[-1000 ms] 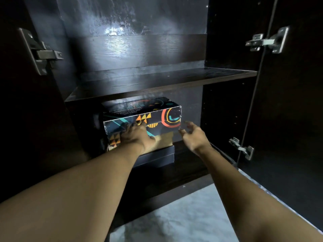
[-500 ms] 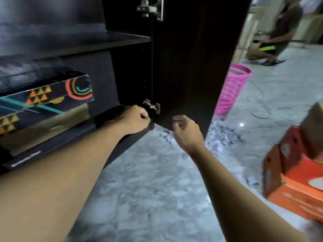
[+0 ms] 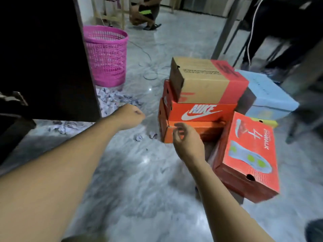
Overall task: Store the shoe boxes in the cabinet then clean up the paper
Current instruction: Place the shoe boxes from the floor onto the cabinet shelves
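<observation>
Floor [image 3: 139,189]: grey marble; both my arms reach out over it, nothing held.
Left hand [image 3: 130,116]: fingers curled together into a fist, just right of the dark cabinet door [image 3: 43,58].
Right hand [image 3: 187,139]: fingers loosely bent and apart, in front of the lowest orange box [image 3: 211,130]; whether they touch it I cannot tell.
Shoe boxes: stacked on the floor at right. The brown-and-red box [image 3: 206,79] is on top, the Nike box [image 3: 201,112] under it, the red box [image 3: 244,154] tilted at near right, the pale blue box [image 3: 267,95] behind.
Paper [image 3: 113,100]: crumpled scraps on the floor by the door, near the pink basket [image 3: 106,55] at far left.
</observation>
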Demonstrator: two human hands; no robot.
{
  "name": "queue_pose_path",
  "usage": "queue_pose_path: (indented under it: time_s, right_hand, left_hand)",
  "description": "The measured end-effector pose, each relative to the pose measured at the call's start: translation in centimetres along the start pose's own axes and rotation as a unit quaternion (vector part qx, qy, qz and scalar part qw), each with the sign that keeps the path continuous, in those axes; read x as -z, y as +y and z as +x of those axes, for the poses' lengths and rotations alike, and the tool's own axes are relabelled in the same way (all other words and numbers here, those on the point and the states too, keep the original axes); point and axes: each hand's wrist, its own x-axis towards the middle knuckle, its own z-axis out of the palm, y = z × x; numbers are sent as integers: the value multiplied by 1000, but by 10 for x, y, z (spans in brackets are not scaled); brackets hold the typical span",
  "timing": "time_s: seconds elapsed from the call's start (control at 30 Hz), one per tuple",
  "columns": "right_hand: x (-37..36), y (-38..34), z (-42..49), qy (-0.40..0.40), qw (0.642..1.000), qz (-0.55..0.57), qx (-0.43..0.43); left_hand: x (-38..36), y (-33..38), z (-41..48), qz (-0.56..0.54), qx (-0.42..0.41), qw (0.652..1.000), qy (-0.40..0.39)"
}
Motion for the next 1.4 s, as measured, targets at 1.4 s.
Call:
queue_pose_path:
  time_s: [1.4]
  right_hand:
    - [51,132,-34,-37,836,494,-235]
  left_hand:
    - [-124,9,-22,-326,204,864,-325]
